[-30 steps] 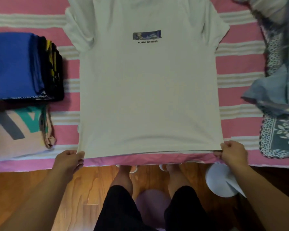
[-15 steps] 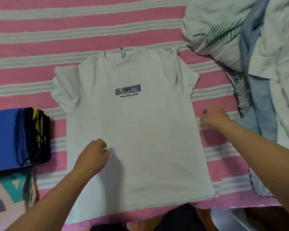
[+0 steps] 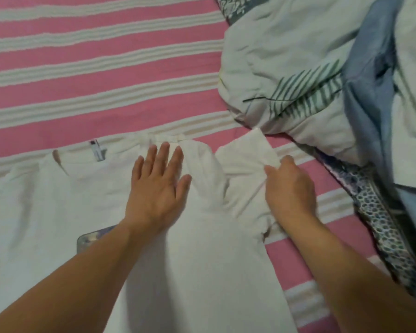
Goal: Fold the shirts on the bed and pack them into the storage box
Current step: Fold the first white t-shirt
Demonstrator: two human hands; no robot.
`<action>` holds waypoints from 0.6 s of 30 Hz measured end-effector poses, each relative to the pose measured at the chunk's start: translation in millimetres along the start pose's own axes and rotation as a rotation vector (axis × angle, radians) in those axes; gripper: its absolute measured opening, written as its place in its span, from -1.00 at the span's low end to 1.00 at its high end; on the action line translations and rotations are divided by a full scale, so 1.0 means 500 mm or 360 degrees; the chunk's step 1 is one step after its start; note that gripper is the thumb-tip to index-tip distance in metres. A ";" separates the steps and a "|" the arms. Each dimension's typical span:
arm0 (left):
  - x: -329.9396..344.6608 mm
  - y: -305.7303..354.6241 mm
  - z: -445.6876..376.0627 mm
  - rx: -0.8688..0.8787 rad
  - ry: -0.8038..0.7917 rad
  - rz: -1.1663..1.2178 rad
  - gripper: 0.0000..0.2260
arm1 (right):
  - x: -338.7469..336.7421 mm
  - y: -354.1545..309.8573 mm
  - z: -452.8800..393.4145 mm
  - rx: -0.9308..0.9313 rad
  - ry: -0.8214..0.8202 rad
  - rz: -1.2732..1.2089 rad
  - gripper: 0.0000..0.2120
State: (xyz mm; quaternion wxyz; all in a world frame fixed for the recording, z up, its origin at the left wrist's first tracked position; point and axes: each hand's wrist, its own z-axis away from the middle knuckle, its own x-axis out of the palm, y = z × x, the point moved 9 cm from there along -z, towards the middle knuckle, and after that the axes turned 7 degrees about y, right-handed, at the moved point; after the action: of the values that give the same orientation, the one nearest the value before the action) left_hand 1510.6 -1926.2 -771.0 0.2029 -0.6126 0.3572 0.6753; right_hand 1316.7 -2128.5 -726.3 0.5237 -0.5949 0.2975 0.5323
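A white T-shirt (image 3: 46, 212) lies face up on the pink-and-white striped bed (image 3: 106, 68), collar and label at the upper left. My left hand (image 3: 157, 188) presses flat on its right shoulder area, fingers straight and spread. My right hand (image 3: 289, 186) grips the right sleeve (image 3: 244, 155) near its hem, fingers curled into the bunched cloth. My left forearm covers most of the chest print (image 3: 91, 239). No storage box is in view.
A heap of unfolded clothes and bedding (image 3: 310, 68) fills the upper right: pale fabric with green leaf print, a blue denim garment (image 3: 370, 92), and a patterned cloth along the right edge. Striped bedspread stretches beyond the collar.
Both hands left the shirt's hem and moved up to its right shoulder. The left hand now lies flat on the cloth and the right hand has taken hold of the sleeve. The camera leaned in.
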 end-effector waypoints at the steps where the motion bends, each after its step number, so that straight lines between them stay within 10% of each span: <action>1: 0.004 0.001 0.003 0.0006 -0.0017 -0.0028 -0.44 | -0.019 0.049 -0.001 0.0138 0.0056 -0.0027 -0.68; 6: -0.009 0.023 -0.028 0.0038 -0.0221 -0.0190 -0.40 | -0.013 0.097 0.025 0.0181 -0.0089 -0.0167 -0.76; 14: 0.014 0.038 -0.080 -0.0150 -0.0536 -0.0425 -0.38 | 0.038 0.100 0.015 0.0775 -0.0697 -0.1502 -0.83; 18: -0.043 0.057 -0.088 -0.0316 -0.0608 -0.0061 -0.43 | -0.022 -0.012 0.031 0.0393 -0.1008 -0.1849 -0.66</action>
State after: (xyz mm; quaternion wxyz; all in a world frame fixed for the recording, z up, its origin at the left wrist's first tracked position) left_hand 1523.9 -1974.0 -743.2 0.2182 -0.4972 0.2322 0.8070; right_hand 1314.3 -2114.4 -712.3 0.8512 -0.4092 -0.1802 0.2748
